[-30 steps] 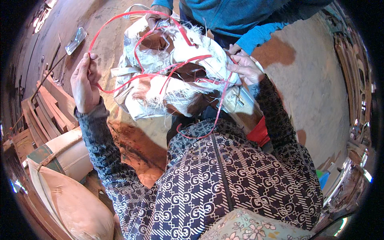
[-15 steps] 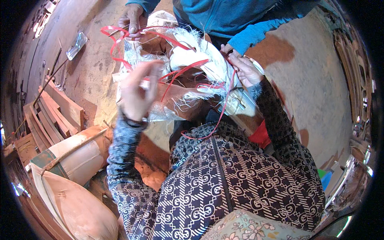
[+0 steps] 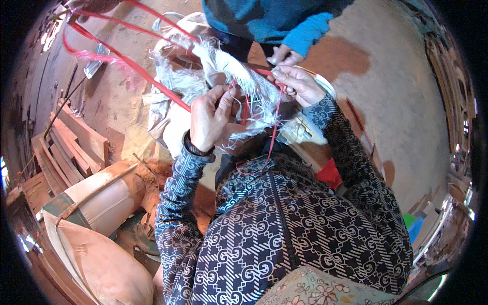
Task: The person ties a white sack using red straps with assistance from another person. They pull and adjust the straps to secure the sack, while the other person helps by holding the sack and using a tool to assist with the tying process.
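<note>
A white woven sack (image 3: 219,60) with a frayed, stringy mouth stands upright before me, its top bunched. My left hand (image 3: 209,116) is closed in a pinch at the near left side of the mouth, on a thin strand of red plastic ribbon (image 3: 133,66). My right hand (image 3: 301,85) pinches the ribbon at the right side of the mouth, close against the sack's edge. From there a loose end loops down over my jacket front. Other lengths of ribbon stretch taut toward the upper left. My fingertips partly hide the strands between them.
Opposite me stands a person in a blue jacket (image 3: 249,20), one hand (image 3: 286,56) close beyond my right hand. Wooden boards (image 3: 76,134) lie at the left. Filled sacks (image 3: 96,259) rest at the lower left. A red cloth (image 3: 329,174) is below my right forearm.
My left hand has come right and down onto the ribbon at the sack's mouth. The ribbon now stretches far to the upper left. The other person's left-side hand has left the sack; the mouth is bunched tighter.
</note>
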The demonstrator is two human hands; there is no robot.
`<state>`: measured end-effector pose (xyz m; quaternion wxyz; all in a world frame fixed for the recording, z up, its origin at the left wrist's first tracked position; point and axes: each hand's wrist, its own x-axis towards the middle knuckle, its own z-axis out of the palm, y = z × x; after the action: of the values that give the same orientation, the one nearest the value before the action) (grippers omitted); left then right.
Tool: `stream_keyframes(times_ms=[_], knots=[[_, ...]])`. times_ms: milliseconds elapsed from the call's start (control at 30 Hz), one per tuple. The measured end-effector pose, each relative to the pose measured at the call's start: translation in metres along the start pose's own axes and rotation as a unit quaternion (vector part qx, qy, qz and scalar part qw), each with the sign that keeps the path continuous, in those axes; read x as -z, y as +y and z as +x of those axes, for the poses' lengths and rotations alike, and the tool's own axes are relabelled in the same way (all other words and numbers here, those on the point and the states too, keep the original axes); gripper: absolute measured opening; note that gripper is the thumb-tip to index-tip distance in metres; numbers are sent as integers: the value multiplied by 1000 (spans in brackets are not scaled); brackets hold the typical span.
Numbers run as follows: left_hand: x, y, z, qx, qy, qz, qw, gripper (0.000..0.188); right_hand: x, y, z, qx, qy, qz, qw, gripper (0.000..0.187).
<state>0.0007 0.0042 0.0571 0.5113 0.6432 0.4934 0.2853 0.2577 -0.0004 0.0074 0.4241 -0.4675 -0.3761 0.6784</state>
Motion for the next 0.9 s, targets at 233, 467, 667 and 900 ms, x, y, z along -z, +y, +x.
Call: stream_keyframes(times_ms=[233,467,667,900], knots=[[1,-12,0,-29,7,-4,1000,23,1,11,39,22,-110,-123,986,32],[-1,-21,-16,53,-30,-166,984,24,11,5,19,-32,-123,-73,989,33],[7,21,-11,148,-72,-401,901,24,11,-7,10,6,-118,-70,990,33],[-5,24,-36,224,-119,-504,826,23,11,-20,-7,78,-95,-32,992,27]])
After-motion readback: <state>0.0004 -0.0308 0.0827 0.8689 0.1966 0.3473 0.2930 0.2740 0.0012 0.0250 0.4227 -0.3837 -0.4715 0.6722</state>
